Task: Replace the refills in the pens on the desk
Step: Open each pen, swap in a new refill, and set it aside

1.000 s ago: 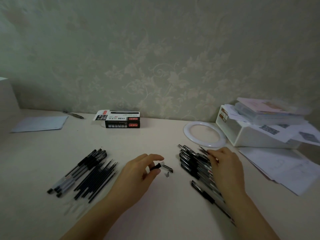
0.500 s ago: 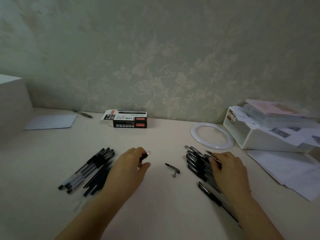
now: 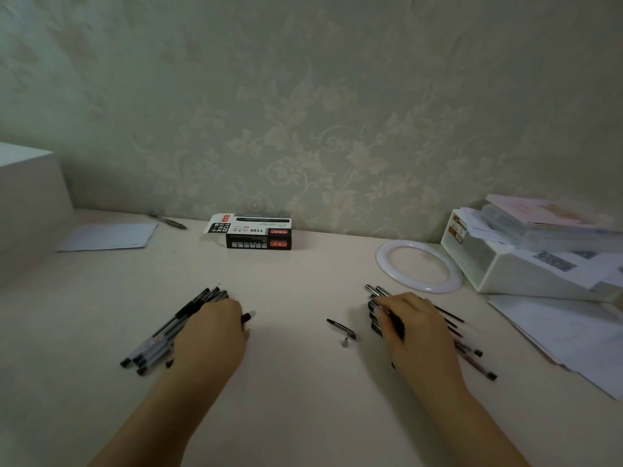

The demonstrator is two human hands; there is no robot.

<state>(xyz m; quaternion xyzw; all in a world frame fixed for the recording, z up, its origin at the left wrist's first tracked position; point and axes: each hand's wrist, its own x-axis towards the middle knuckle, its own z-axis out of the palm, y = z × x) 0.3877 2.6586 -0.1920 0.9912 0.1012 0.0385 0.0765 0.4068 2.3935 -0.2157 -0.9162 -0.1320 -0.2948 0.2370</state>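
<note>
Nearest, the left hand (image 3: 212,332) lies over the left pile of pens (image 3: 168,328), pinching a small black pen part (image 3: 246,317), while the right hand (image 3: 414,326) rests on the right pile of pens (image 3: 468,348), fingers curled around one of them, it seems. Between them on the worktop (image 3: 296,399) lie a loose cap (image 3: 341,328) and a small tip (image 3: 344,342), so one pen looks mid-disassembly and, judging by both piles, many remain. Further back stands the refill box (image 3: 258,232).
</note>
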